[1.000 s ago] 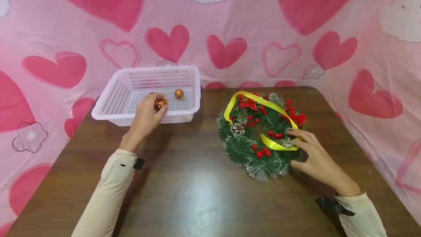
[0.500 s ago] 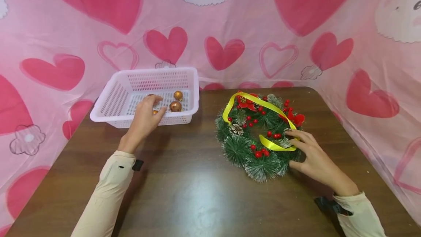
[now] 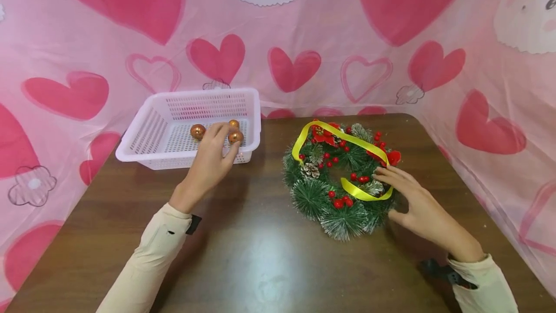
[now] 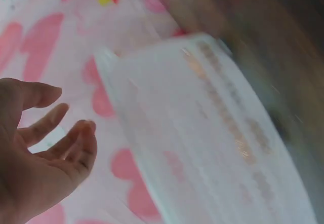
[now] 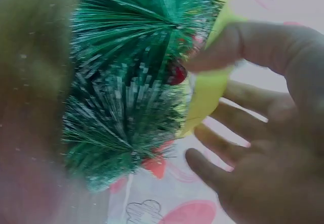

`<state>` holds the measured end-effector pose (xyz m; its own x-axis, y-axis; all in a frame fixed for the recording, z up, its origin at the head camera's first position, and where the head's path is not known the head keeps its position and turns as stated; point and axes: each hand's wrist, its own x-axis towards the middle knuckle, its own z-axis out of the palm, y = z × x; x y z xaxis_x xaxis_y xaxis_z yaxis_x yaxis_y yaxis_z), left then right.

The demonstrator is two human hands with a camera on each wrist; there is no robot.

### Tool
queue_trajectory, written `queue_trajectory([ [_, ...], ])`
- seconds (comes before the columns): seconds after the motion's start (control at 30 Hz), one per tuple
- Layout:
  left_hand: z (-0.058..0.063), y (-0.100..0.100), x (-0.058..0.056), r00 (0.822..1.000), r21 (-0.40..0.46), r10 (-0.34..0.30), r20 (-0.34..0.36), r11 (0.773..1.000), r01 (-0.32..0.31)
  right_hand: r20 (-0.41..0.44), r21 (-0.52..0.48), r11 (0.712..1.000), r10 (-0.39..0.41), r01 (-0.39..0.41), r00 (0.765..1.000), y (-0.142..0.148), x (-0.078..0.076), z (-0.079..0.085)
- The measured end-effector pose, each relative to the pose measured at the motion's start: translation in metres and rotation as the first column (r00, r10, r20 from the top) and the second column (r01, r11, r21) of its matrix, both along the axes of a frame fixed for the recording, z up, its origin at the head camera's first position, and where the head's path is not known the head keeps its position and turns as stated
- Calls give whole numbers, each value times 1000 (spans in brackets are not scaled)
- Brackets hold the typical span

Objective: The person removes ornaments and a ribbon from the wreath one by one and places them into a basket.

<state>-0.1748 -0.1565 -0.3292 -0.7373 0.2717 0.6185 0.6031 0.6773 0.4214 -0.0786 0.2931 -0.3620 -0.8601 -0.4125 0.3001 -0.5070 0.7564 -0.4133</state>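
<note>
My left hand (image 3: 210, 158) reaches over the front rim of a white plastic basket (image 3: 149, 158), its fingers loosely bent. A shiny copper Christmas bauble (image 3: 235, 137) shows beside its thumb and forefinger. In the left wrist view no bauble shows in the hand (image 4: 50, 153). Two more baubles lie in the basket, a larger one (image 3: 198, 132) at the left and a small gold one (image 3: 234, 123) behind. My right hand (image 3: 423, 209) is at the right edge of a green Christmas wreath (image 3: 312, 199), fingers spread beside its yellow ribbon (image 3: 356, 191).
The wreath carries red berries (image 3: 339, 203), red flowers (image 3: 323, 134) and a pine cone (image 3: 310, 171). Basket and wreath stand apart on a dark wooden table (image 3: 265, 250). A pink heart-print cloth (image 3: 295, 28) hangs behind and at the sides.
My left hand has let go of a copper bauble in the basket, then shifted right, uncovering the larger bauble. The right hand has drawn slightly away from the wreath.
</note>
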Motion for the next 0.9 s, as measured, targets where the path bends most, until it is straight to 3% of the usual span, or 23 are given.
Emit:
queue_trajectory([
  [0.2,7,41,10,987,-89,-158,0,983,158,-166,-70,990,-131,121,977,0,-8,17],
  [0.4,2,81,2,960,-175,-255,116,946,273,-166,-116,971,-228,210,959,1,-9,7],
  [0.5,-1,97,-6,946,-164,-259,196,942,292,-152,-133,967,-238,219,959,1,-8,-3],
  [0.73,-14,115,-18,909,-176,-179,377,950,260,-147,-153,964,-239,216,960,3,-5,-19],
  [0.9,-20,117,-21,892,-216,-168,419,936,277,-145,-172,960,-245,219,959,5,-6,-22],
])
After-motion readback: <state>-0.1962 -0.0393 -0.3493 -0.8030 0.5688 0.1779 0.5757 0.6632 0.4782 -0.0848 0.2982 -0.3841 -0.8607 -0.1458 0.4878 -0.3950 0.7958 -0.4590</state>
